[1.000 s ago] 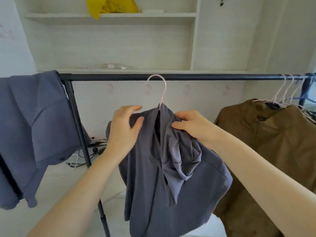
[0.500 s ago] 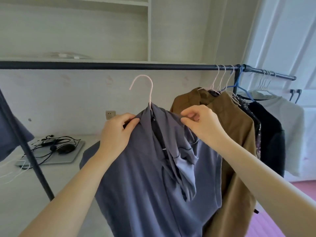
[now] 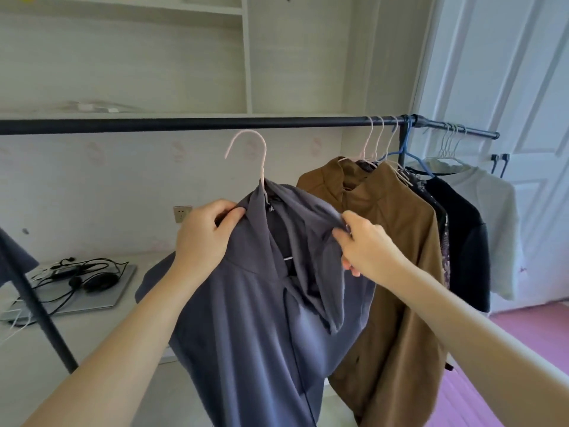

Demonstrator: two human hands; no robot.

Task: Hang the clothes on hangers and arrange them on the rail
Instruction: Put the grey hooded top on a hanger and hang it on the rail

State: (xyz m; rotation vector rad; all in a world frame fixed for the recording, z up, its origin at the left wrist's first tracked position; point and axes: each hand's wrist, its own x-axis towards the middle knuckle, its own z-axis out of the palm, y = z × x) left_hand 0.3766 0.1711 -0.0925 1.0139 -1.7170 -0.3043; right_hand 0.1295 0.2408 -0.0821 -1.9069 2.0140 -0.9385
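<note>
The grey hoodie (image 3: 252, 303) is held up on a pink hanger (image 3: 255, 155), whose hook sits just below the rail (image 3: 184, 124), not yet over it. The left shoulder is gripped by the left hand (image 3: 206, 238), fingers curled round the cloth; the right shoulder is pinched by the right hand (image 3: 366, 248). A short lift is judged to be needed. Bare rail lies open to the left; the brown jacket (image 3: 394, 241) hangs close beside on the right.
</note>
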